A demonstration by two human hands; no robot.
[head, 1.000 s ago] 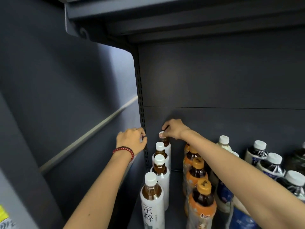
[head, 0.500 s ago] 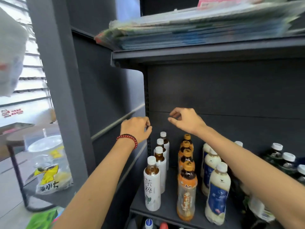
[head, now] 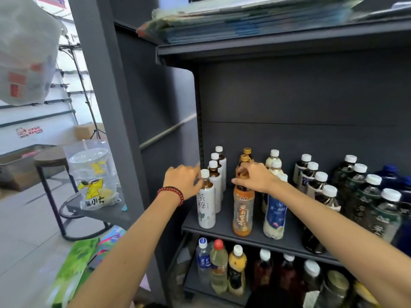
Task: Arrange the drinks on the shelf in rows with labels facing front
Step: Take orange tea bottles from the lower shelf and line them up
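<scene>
Looks nearly finished, rows standing on the shelf point(head: 223, 222) with front labels outward, left hand point(head: 181, 182) curled round the white bottle point(head: 206, 207) neck, right hand point(head: 255, 176) pinching the orange bottle point(head: 243, 212) cap at its 3 o'clock, only final straightening left.

Cap of orange bottle point(head: 242, 210) mostly unseen under right hand point(head: 255, 177)
</scene>
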